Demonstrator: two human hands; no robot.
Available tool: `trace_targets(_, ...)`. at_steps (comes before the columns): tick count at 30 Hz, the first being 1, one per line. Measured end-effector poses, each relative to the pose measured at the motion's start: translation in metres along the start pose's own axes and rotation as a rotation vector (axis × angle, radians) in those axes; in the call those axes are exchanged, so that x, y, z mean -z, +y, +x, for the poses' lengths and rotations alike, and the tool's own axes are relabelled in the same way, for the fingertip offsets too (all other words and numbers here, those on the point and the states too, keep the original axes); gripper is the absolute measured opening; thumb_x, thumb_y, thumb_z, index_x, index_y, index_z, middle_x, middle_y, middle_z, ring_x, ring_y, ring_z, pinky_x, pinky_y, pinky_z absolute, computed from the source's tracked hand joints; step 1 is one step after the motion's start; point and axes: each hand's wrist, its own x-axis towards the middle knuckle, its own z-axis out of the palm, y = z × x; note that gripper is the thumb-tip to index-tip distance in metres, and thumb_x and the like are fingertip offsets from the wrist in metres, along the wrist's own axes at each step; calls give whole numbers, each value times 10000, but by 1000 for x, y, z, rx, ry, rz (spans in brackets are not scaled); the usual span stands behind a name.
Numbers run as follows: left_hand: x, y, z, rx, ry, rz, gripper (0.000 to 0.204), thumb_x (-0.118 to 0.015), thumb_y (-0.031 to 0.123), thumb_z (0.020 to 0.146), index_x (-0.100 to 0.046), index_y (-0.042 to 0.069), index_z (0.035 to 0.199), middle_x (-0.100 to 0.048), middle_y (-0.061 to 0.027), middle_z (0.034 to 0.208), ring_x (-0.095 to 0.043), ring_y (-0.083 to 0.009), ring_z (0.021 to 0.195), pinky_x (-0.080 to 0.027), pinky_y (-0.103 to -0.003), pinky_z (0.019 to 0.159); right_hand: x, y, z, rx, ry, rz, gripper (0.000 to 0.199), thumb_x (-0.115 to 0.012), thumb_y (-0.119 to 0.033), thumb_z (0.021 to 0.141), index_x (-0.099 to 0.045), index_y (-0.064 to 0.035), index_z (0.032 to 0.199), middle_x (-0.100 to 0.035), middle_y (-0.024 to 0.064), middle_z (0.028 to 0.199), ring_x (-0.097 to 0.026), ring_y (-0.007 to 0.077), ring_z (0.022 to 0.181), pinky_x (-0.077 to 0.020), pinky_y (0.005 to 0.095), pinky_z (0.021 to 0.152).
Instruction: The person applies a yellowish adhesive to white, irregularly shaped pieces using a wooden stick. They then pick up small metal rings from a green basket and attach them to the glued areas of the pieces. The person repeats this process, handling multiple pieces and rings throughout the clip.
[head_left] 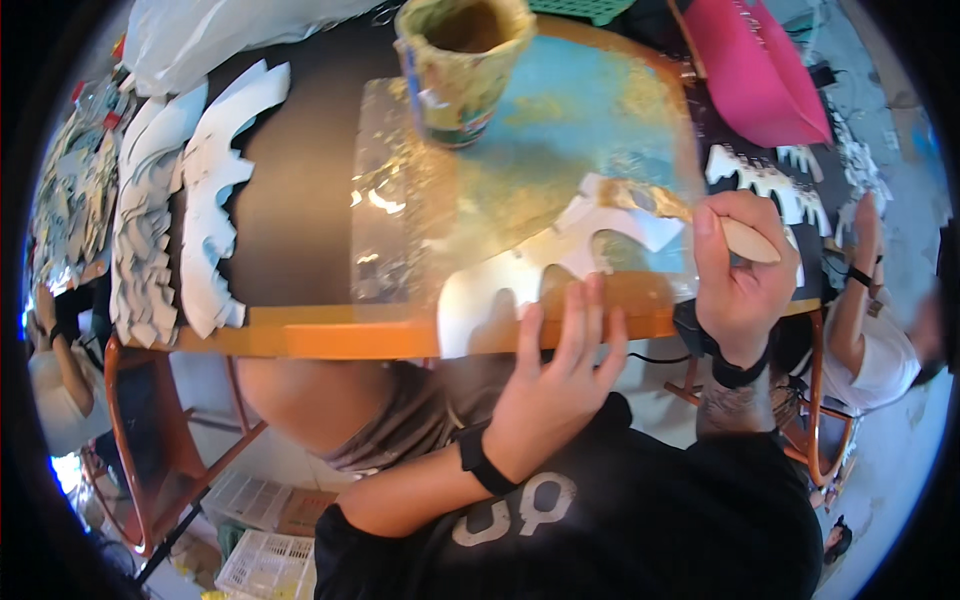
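Observation:
A white scalloped cut-out piece lies at the front edge of the table, partly on a glue-smeared clear sheet. My left hand is open, its spread fingertips at the near edge of the piece. My right hand is closed round the pale wooden handle of a brush. The brush head, coated in yellowish paste, lies over the far right end of the piece. Beyond them stands a paste-crusted tub with a brownish inside.
Stacked white cut-outs and a single strip lie on the left. More cut-outs sit at the right, near a pink container. A white plastic bag fills the far left. Other people are at both sides.

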Motion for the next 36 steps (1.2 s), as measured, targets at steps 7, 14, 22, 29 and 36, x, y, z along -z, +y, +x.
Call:
trace_targets(7, 3, 2, -1, 11, 2, 13, 406, -556, 315, 971, -627, 95, 1304, -548, -251, 1525, -490, -356, 1444, -306, -637, 1177, 0, 3, 7, 104, -114, -30, 105, -731, -23, 871, -706, -10, 973, -726, 135, 921, -719, 306, 836, -561, 374, 758)
trace_targets(14, -4, 0, -4, -3, 31, 37, 440, -494, 275, 975, -562, 80, 1363, -528, -257, 1536, -466, -369, 1460, -292, -663, 1184, -3, -12, -7, 326, -198, -9, 78, -736, -35, 878, -705, -43, 949, -704, 116, 865, -664, 317, 739, -503, 394, 686)
trace_targets(22, -3, 3, -4, 4, 30, 36, 485, -510, 274, 953, -532, 75, 1395, -494, -282, 1556, -446, -376, 1470, -266, -669, 1193, -1, -1, -13, 73, -46, -43, 106, -749, -60, 884, -694, -34, 972, -702, 137, 887, -669, 362, 806, -520, 425, 732)
trace_targets(29, -9, 5, -9, -8, 5, -3, 480, -467, 305, 978, -535, 87, 1400, -487, -245, 1574, -442, -359, 1473, -280, -649, 1197, -4, -22, -23, 283, -259, 51, 123, -735, -34, 876, -685, -55, 986, -700, 111, 889, -659, 343, 778, -512, 426, 712)
trace_targets(36, -8, 1, -7, 0, 36, 36, 514, -506, 298, 943, -526, 92, 1414, -483, -257, 1578, -435, -365, 1480, -261, -658, 1193, 8, -10, -20, 98, -8, 20, 86, -733, -23, 896, -702, -12, 976, -702, 125, 890, -671, 304, 751, -520, 363, 675)
